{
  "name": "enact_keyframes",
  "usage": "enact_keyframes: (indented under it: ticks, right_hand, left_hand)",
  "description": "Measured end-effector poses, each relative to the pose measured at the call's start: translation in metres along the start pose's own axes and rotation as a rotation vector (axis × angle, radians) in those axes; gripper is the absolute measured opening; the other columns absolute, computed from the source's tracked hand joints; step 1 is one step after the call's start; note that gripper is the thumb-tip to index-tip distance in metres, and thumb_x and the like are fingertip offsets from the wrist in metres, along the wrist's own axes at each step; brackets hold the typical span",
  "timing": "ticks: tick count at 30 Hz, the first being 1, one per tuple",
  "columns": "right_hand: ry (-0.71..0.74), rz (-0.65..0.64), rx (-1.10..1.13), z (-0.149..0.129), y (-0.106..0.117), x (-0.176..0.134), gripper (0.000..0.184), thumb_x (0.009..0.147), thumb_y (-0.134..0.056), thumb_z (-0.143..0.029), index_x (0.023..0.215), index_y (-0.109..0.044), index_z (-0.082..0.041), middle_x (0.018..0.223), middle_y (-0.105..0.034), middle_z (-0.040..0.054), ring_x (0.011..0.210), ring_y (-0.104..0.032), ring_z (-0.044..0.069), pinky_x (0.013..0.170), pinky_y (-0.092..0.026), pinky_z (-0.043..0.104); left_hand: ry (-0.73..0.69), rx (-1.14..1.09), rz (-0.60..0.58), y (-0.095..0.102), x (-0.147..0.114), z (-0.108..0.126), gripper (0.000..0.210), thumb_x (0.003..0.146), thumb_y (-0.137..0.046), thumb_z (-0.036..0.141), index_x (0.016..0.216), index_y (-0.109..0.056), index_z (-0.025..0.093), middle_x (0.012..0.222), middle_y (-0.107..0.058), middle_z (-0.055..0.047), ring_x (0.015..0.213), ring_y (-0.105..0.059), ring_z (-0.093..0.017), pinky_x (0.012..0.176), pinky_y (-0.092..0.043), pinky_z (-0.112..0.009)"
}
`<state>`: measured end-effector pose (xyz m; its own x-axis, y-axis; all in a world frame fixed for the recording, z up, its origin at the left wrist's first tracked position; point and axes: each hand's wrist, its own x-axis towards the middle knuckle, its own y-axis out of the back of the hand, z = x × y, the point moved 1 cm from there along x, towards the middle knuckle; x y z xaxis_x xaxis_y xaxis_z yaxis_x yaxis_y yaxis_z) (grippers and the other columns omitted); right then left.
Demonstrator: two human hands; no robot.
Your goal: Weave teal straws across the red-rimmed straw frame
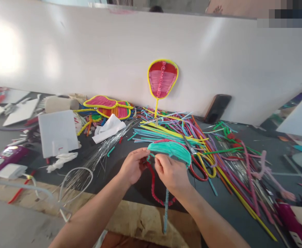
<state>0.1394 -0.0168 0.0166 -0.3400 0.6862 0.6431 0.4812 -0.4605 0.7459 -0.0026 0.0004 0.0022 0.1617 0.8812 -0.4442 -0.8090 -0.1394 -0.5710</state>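
Hands meet just above the near edge of the dark work table (130, 193), each pinching the same half-made piece so the weave stays taut between them. The left hand (133, 167) has its fingers closed on the near-left corner of the teal fan piece (170, 150), where a red frame stem (154, 187) curves down toward the person. The right hand (170, 173) grips the teal pipe cleaner (165, 210) that hangs loose below it, apparently the working end. Just beyond, a loose heap of coloured pipe cleaners (192, 137) lies within easy reach, with silver wires (106, 148) to the left. Farther back, a finished red fan (162, 80) leans upright against the white wall board (89, 58), near a dark phone (217, 108) propped likewise.
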Motion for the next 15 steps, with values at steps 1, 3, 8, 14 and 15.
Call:
enact_keyframes:
  ticks: [1, 3, 8, 14, 15]
  right_hand:
    - [0.0, 0.004, 0.009, 0.0, 0.0006, 0.0, 0.016, 0.088, -0.046, -0.013, 0.077, -0.057, -0.018, 0.06, -0.065, -0.002, 0.052, -0.06, 0.008, 0.05, -0.033, 0.021]
    - [-0.004, 0.007, 0.016, -0.001, 0.0017, -0.0005, 0.015, 0.088, -0.047, -0.014, 0.079, -0.058, -0.018, 0.061, -0.065, -0.0018, 0.053, -0.061, 0.008, 0.051, -0.033, 0.022]
    - [0.054, -0.009, -0.006, -0.0061, 0.002, -0.0028, 0.015, 0.088, -0.049, -0.015, 0.079, -0.059, -0.019, 0.063, -0.066, -0.0016, 0.052, -0.06, 0.008, 0.051, -0.033, 0.023]
    - [0.014, -0.01, 0.04, -0.0012, 0.0045, -0.0017, 0.015, 0.089, -0.047, -0.015, 0.082, -0.06, -0.018, 0.068, -0.068, -0.0004, 0.057, -0.063, 0.009, 0.052, -0.035, 0.022]
    - [0.005, -0.001, 0.048, 0.0001, 0.0057, -0.0015, 0.015, 0.089, -0.047, -0.015, 0.082, -0.059, -0.018, 0.068, -0.068, -0.0003, 0.058, -0.063, 0.009, 0.052, -0.036, 0.022]
  left_hand:
    - [0.003, 0.011, -0.005, 0.0002, 0.0004, -0.0001, 0.02, 0.06, -0.078, 0.022, 0.067, -0.061, 0.014, 0.057, -0.05, 0.006, 0.048, -0.046, -0.005, 0.048, -0.039, -0.017]
    - [0.001, 0.031, -0.036, 0.0001, 0.0007, -0.001, 0.021, 0.061, -0.078, 0.025, 0.065, -0.061, 0.013, 0.057, -0.051, 0.005, 0.049, -0.047, -0.005, 0.049, -0.04, -0.017]
    - [-0.01, 0.043, -0.099, -0.0002, 0.0007, -0.0033, 0.023, 0.064, -0.078, 0.029, 0.066, -0.062, 0.012, 0.055, -0.05, 0.004, 0.047, -0.044, -0.004, 0.048, -0.038, -0.016]
    - [0.011, 0.022, -0.242, -0.001, 0.0021, 0.0, 0.022, 0.069, -0.075, 0.029, 0.067, -0.062, 0.011, 0.058, -0.051, 0.002, 0.051, -0.047, -0.004, 0.054, -0.044, -0.015]
    - [0.008, 0.023, -0.261, -0.0011, 0.0025, 0.0005, 0.021, 0.069, -0.076, 0.028, 0.068, -0.062, 0.011, 0.06, -0.052, 0.002, 0.053, -0.049, -0.004, 0.056, -0.045, -0.016]
